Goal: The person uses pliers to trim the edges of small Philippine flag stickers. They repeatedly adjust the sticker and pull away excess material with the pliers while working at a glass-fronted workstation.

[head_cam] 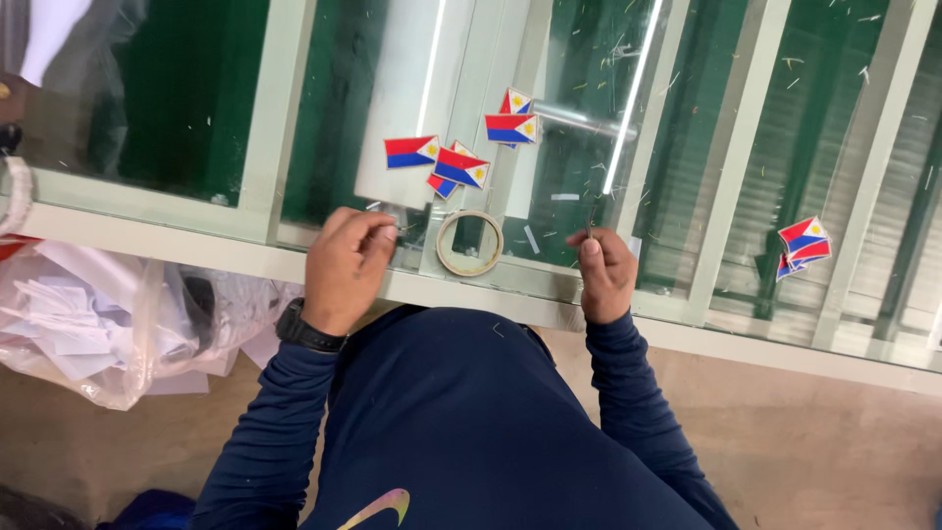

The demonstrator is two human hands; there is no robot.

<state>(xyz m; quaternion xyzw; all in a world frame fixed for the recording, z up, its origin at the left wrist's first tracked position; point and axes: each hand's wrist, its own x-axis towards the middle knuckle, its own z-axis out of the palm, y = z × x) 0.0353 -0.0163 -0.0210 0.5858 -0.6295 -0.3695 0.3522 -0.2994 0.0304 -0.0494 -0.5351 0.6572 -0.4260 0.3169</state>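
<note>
Nearest the body, at the front edge of the glass worktop [687,294], both hands are drawn into closed pinches. The left hand [345,263] has its grip shut on something too small to make out, perhaps a thin pin or sliver near the fingertips. The right hand [603,270] pinches a thin dark stick-like piece that points up from its fingers. Between the hands, lying flat on the glass, sits a roll of tape [469,242], apart from both. It looks like a small-parts handling step, the two pinched bits being readied; the next move would call for steady, fine fingertip control. Just beyond the tape lies a cluster of small flag stickers [459,165] in red, blue and white, some overlapping. A second small pile of flags [805,243] rests well off to the right. A plastic bag of paper scraps [88,314] hangs below the worktop at left.
</note>
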